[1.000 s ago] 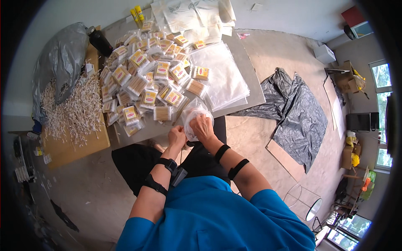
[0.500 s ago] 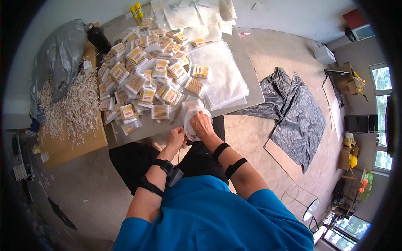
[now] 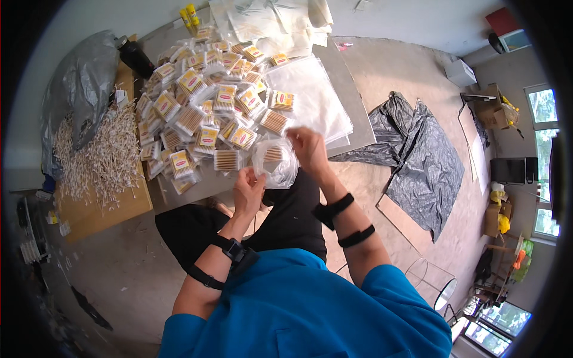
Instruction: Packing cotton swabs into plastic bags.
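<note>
A clear plastic bag (image 3: 284, 175) bulges open at the table's near edge, with a pack of cotton swabs (image 3: 273, 155) showing inside its mouth. My left hand (image 3: 248, 191) pinches the bag's left side. At its upper right rim is my right hand (image 3: 309, 152), fingers curled together; what lies between the fingertips is hidden. Just beyond the bag, a heap of small swab packs (image 3: 225, 98) with wooden sticks and yellow labels covers much of the table. To the heap's right lies a stack of flat clear bags (image 3: 310, 101).
Loose white-tipped swabs (image 3: 98, 161) are piled on a wooden board (image 3: 107, 218) at left, beside a grey plastic sack (image 3: 80, 89). A black bottle (image 3: 136, 56) and yellow glue sticks (image 3: 190, 15) stand farther back. Black plastic sheeting (image 3: 427, 167) lies on the floor at right.
My right hand has drawn up and right, off the bag's middle. The bag's mouth has spread wider, exposing the swab pack. My left hand has shifted slightly up and left.
</note>
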Demonstrator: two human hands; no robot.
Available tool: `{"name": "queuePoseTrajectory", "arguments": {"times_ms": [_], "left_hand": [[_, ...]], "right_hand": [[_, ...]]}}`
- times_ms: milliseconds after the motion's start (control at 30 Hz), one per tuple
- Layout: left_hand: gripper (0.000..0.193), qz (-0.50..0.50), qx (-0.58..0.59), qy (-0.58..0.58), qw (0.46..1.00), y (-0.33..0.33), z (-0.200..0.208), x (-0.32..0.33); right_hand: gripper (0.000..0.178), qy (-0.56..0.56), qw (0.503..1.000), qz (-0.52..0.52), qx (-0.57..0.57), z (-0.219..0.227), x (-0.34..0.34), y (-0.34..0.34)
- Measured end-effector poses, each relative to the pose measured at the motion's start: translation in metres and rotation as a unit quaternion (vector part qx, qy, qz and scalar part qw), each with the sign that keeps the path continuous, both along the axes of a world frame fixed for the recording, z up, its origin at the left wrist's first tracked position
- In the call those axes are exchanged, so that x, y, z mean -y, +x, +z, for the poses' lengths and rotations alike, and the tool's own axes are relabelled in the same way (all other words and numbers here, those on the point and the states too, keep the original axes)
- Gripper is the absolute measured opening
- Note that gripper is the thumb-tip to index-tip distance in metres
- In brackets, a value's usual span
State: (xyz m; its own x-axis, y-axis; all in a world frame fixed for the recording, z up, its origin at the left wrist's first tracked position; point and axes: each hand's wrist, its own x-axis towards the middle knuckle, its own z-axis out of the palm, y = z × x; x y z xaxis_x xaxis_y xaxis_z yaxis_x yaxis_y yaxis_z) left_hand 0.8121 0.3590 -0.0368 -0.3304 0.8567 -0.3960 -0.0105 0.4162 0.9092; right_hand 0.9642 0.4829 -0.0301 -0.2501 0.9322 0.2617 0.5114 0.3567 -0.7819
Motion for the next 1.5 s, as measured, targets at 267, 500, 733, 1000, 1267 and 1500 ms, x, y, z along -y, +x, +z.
{"name": "queuePoseTrajectory", "arguments": {"times_ms": [267, 500, 733, 1000, 1267, 1500], "left_hand": [[0.035, -0.005, 0.025, 0.007, 1.0, -0.002, -0.005, 0.009], [0.037, -0.012, 0.037, 0.013, 0.999, -0.009, -0.011, 0.01], [0.038, 0.0, 0.053, 0.002, 0.999, -0.019, -0.009, 0.006], [0.039, 0.005, 0.032, 0.013, 0.999, -0.02, -0.006, 0.003], [0.04, -0.018, 0.01, -0.003, 1.0, -0.015, 0.002, 0.006], [0.039, 0.01, 0.0, 0.014, 1.0, -0.012, -0.006, 0.003]], "right_hand": [[0.049, -0.047, 0.952, -0.011, 0.302, -0.043, -0.056, -0.036], [0.06, -0.032, 0.956, -0.044, 0.287, -0.048, -0.048, -0.022], [0.055, -0.494, 0.663, 0.133, -0.546, 0.008, 0.016, 0.022], [0.058, -0.532, 0.619, 0.106, -0.568, 0.016, 0.06, 0.028], [0.05, -0.434, 0.851, 0.224, -0.195, 0.04, 0.05, 0.023], [0.052, -0.389, 0.891, 0.23, -0.042, 0.002, 0.043, -0.003]]}}
